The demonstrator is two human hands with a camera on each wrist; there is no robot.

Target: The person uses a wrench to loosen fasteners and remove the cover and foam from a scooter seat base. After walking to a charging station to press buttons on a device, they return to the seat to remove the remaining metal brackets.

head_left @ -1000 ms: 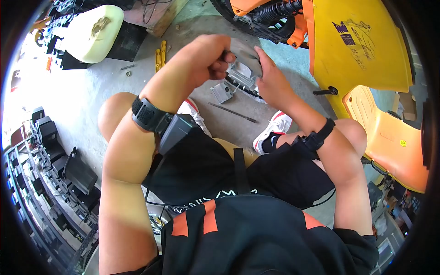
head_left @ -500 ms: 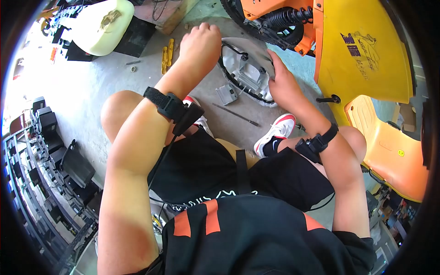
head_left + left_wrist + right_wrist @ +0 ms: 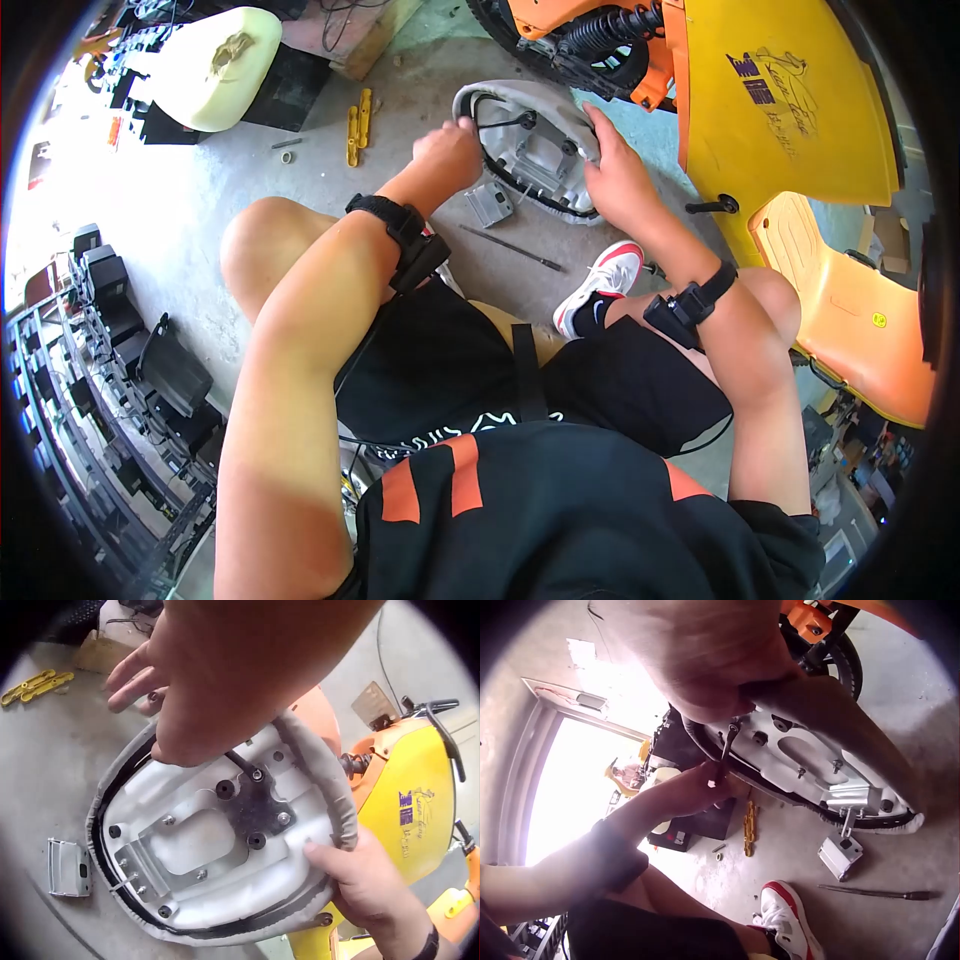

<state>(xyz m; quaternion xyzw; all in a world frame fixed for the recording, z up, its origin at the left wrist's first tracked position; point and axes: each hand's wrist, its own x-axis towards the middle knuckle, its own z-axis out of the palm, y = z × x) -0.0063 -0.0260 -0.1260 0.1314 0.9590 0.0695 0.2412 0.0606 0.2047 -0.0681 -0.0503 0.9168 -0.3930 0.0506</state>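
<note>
- My right hand grips the padded seat, thumb on its bare underside; the rim is held in those fingers.
- My left hand has its fingers loosely extended, touching a wrench whose head meets a bolt.
- A metal box and thin rod lie on the floor, nearer me than my left fingers.

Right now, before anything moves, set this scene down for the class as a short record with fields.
Left hand: grips a wrench, one end on the underside of a seat
Right hand: holds the seat's rim
Seat: underside exposed
On floor: grey metal part, dark rod, two yellow pieces
Nearby: yellow-and-orange vehicle
</note>
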